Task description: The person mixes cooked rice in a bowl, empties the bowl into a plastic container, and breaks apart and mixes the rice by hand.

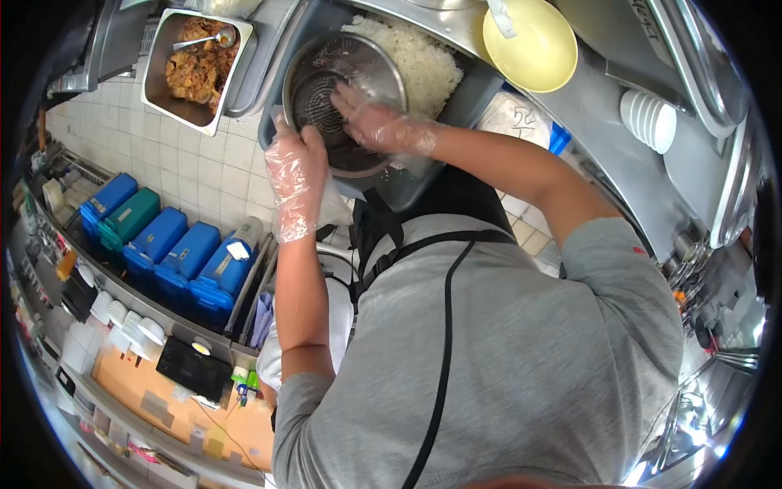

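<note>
A round metal bowl (371, 61) with a dotted, ringed pattern inside rests in a grey plastic tub (273, 102). A few white grains cling to its inner wall. My left hand (297, 167), in a clear plastic glove, is closed on the bowl's near left rim. Inside the bowl, on its right side, is my right hand (375, 122), gloved too, with fingers stretched out and apart, and nothing visible in them. Cooked white rice (419, 65) fills the part of the tub beyond and right of the bowl.
A steel pan (151, 81) of brown stewed food (195, 73) with a ladle (224, 37) stands at upper left. A yellow bowl (533, 49) and stacked white bowls (648, 121) are on the steel counter (586, 106) at right. Several blue bins (187, 253) line the left.
</note>
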`<state>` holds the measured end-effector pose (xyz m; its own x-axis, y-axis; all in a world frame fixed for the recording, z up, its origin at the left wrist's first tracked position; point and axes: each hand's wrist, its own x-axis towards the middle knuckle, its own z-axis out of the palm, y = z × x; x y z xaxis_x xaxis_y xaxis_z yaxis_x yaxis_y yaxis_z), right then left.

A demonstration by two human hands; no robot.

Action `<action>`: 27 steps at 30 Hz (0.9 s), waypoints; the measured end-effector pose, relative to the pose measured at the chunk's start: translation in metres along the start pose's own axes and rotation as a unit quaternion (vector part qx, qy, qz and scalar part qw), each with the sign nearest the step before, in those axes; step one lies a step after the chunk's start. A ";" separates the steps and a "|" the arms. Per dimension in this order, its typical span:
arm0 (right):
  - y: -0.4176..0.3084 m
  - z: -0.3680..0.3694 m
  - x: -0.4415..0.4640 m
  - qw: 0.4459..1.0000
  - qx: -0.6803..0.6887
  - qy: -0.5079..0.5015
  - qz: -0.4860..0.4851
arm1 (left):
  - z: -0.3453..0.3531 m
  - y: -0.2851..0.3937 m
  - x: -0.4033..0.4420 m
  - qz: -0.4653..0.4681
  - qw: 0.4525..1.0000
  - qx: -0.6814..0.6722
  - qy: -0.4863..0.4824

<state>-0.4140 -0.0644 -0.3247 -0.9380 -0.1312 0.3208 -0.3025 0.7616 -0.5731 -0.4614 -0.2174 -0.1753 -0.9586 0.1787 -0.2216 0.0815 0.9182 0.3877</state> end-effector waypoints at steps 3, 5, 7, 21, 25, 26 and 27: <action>0.004 -0.008 -0.019 0.923 0.192 -0.312 0.117 | 0.000 -0.016 0.002 0.009 0.999 0.019 0.024; 0.011 -0.014 -0.020 0.882 0.092 -0.450 0.104 | 0.001 -0.024 0.000 -0.026 0.998 0.065 0.000; 0.024 -0.033 -0.006 0.883 0.051 -0.449 0.130 | 0.002 -0.027 -0.005 -0.030 0.996 0.079 0.001; 0.113 0.042 0.079 0.871 -0.205 -0.399 0.202 | 0.041 -0.062 -0.022 -0.036 0.984 0.083 -0.151; 0.133 0.056 0.071 0.877 -0.191 -0.387 0.212 | 0.048 -0.051 -0.028 -0.207 0.965 -0.037 -0.154; 0.136 0.060 0.064 0.889 -0.194 -0.353 0.217 | 0.055 -0.056 -0.030 -0.208 0.965 -0.040 -0.155; 0.141 0.063 0.058 0.901 -0.196 -0.318 0.220 | 0.062 -0.061 -0.033 -0.171 0.979 -0.039 -0.104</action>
<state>-0.5212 -0.0044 -0.4340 -0.8976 -0.0046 -0.4408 0.0876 0.9782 -0.1885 -0.4181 -0.2572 -0.2471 -0.8496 -0.0590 -0.5241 -0.2632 0.9086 0.3244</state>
